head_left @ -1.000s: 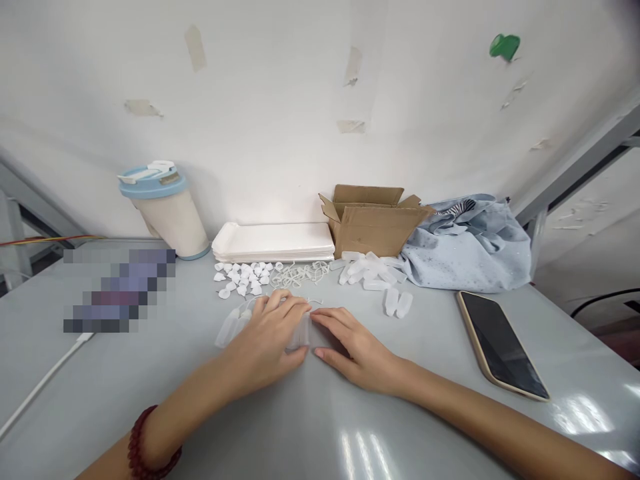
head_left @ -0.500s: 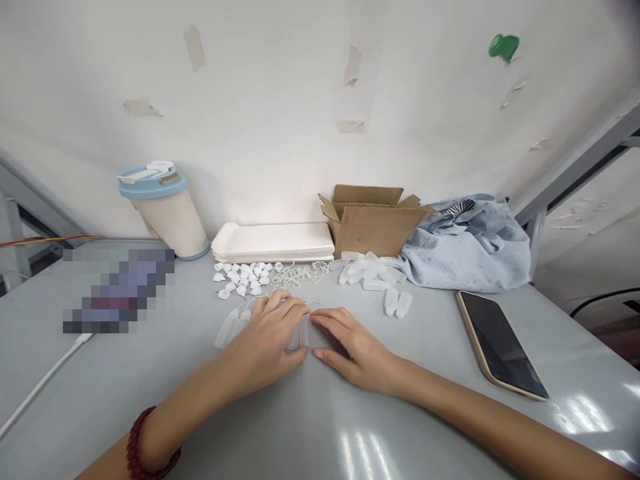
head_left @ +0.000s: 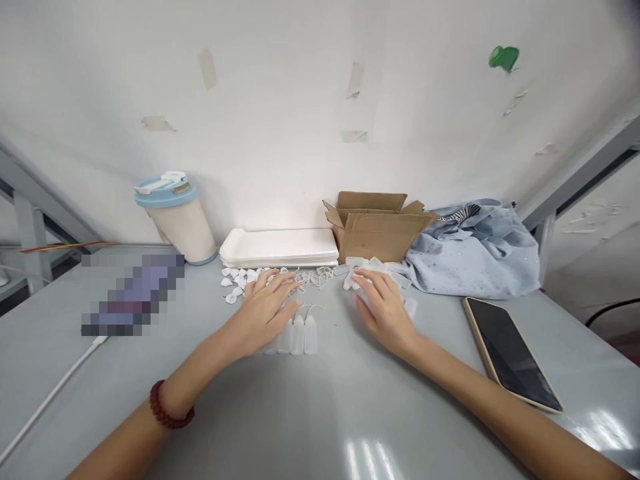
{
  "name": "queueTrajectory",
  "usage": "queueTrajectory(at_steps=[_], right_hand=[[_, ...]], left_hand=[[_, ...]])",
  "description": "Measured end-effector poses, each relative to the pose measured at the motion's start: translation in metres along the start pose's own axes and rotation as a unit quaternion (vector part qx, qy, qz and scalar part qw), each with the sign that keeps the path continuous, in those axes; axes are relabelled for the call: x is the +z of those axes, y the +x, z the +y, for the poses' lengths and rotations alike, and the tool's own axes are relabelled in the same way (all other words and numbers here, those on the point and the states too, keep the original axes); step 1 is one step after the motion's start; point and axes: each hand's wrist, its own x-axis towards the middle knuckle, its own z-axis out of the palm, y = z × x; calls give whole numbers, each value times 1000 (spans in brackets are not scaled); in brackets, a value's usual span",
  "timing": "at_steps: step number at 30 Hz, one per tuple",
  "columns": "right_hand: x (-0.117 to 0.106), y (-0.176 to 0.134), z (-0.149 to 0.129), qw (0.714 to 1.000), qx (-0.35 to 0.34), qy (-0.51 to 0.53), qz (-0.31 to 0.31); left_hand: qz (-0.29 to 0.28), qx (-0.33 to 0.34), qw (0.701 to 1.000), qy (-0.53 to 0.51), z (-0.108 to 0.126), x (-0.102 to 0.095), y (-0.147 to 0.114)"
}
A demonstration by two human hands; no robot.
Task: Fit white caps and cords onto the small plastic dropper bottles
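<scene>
On the desk, translucent tubes lay side by side, apparently keeping strings untangled; left hand and right hand loosely spread, fingertip contact unclear.

No text, brand, number or sign can be read. On the lid of the cup at the far left, a small brown patch is seen without legible lettering; the item nearer on the left is obscured by pixelation.
</scene>
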Motion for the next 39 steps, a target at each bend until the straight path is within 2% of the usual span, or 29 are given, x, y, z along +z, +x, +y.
queueTrajectory(at_steps=[3,5,10,17,22,27,33,36,39], right_hand=[[1,2,16,993,31,-117,0],[2,3,22,988,56,-144,-11],[4,3,32,988,113,-104,-13],[7,3,42,990,133,-52,-15],[6,2,48,993,118,-14,-8],[2,5,46,995,93,-9,33],[-1,7,26,997,29,25,62],[-1,5,14,997,3,50,57],[-2,3,5,996,4,78,39]], left_hand=[[-11,8,1000,28,-3,4,4],[-9,16,999,36,-2,6,6],[-7,17,1000,-4,1,2,6],[20,-33,996,-75,5,-4,4],[45,-43,991,-120,6,-8,3],[70,-39,990,-114,7,-8,3],[69,-18,996,-51,6,-5,3],[104,-1,994,-35,8,-4,3],[110,-5,993,-51,11,-4,2]])
